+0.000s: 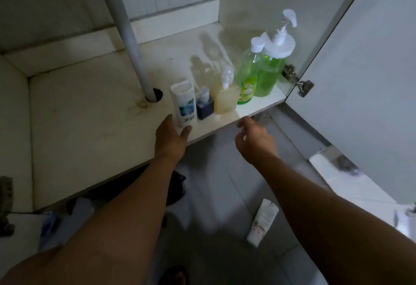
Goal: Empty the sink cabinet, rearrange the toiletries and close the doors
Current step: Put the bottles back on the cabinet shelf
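Rearranging is underway: the white shampoo bottle (184,102) is touched by the open left hand (172,137); the right hand (255,141), loosely curled, holds nothing; the floor tube (262,222) is to be fetched next.

grey drainpipe (132,43), tiled floor (225,228)

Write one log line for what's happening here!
left hand: open, touching white bottle | right hand: open at shelf edge | five bottles in row | tube on floor | door open

Bare cabinet floor (85,113) left of drain pipe (132,43); bottles (225,95) right.
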